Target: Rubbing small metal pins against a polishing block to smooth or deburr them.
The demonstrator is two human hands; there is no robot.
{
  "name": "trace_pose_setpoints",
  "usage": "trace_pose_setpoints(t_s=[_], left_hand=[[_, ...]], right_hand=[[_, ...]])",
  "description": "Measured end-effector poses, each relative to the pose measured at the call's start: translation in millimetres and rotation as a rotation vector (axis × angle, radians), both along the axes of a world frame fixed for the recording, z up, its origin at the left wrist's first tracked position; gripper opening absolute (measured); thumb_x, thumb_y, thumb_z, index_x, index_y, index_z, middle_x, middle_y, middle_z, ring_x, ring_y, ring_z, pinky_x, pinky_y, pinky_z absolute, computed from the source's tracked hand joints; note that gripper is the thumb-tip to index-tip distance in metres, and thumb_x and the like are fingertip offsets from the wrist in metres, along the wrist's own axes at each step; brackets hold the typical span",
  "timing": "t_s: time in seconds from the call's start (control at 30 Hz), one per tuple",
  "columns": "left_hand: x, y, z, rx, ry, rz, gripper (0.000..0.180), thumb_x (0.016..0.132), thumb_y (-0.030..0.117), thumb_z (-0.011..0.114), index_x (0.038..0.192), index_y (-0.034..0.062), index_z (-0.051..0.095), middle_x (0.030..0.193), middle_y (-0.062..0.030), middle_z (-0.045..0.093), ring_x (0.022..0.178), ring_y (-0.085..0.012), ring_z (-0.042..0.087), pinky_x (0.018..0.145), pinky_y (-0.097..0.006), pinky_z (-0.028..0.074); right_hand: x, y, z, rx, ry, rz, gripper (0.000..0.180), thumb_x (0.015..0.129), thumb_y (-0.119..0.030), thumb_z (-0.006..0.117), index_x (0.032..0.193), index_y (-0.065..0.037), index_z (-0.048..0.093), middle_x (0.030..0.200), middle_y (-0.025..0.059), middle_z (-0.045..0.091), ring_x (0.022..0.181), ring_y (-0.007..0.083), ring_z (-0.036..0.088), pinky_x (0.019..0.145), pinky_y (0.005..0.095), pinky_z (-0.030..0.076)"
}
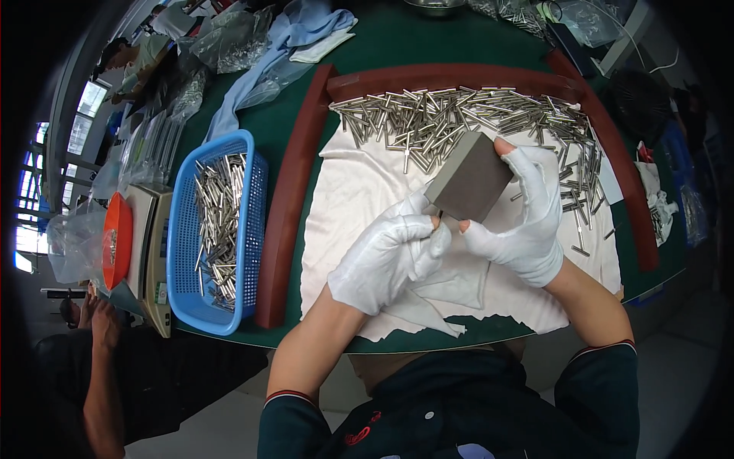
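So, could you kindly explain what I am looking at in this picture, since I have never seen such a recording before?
This is a fisheye camera worn on a person's head, looking down at their own two white-gloved hands. The right hand holds a grey block; the left hand pinches a thin metal pin against it. Below lies a white cloth inside a dark red frame on a green table, with a heap of metal pins. A blue basket on the left holds more pins.
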State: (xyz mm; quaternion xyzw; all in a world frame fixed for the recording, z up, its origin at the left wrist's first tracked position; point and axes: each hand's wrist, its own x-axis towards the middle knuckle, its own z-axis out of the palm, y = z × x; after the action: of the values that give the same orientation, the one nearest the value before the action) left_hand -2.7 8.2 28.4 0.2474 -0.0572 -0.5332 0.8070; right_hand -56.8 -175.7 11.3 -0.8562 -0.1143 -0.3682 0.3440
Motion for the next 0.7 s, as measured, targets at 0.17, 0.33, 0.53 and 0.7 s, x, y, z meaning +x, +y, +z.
trace_pose_setpoints(t_s=[0.17,0.33,0.53,0.7], left_hand=[[11,8,-13,-0.257,0.035,-0.085,0.055,0.085,-0.004,0.042,0.138,0.0022,0.028,0.093,-0.0104,0.057,0.063,-0.0111,0.059,0.051,-0.016,0.049],[-10,-23,26,0.628,0.236,0.252,0.044,0.085,0.001,0.047,0.128,-0.003,0.039,0.066,-0.0074,0.049,0.039,-0.0107,0.041,0.039,-0.02,0.036],[-3,4,-3,0.052,0.063,0.079,0.048,0.084,-0.004,0.045,0.13,-0.0008,0.033,0.086,-0.0097,0.053,0.057,-0.0103,0.054,0.052,-0.018,0.047],[5,11,-3,-0.039,0.145,0.089,0.057,0.085,-0.006,0.044,0.139,0.0036,0.027,0.108,-0.0113,0.052,0.07,-0.0111,0.061,0.06,-0.017,0.054]], right_hand=[[-4,-2,1,-0.01,0.005,0.011,0.08,0.053,-0.015,0.079,0.125,0.0,0.048,0.108,0.0129,0.048,0.097,0.0257,0.048,0.082,0.0339,0.043],[-2,0,5,-0.03,0.013,-0.014,0.08,0.053,-0.016,0.079,0.125,0.0,0.048,0.108,0.0128,0.048,0.096,0.0253,0.049,0.081,0.0338,0.044],[-3,1,3,-0.01,0.0,-0.009,0.08,0.053,-0.017,0.079,0.125,0.0,0.048,0.107,0.0126,0.048,0.095,0.0252,0.049,0.08,0.0337,0.043],[-3,-1,-1,0.031,-0.007,0.003,0.08,0.053,-0.017,0.08,0.124,0.001,0.049,0.107,0.0123,0.048,0.095,0.0242,0.049,0.08,0.0331,0.043]])
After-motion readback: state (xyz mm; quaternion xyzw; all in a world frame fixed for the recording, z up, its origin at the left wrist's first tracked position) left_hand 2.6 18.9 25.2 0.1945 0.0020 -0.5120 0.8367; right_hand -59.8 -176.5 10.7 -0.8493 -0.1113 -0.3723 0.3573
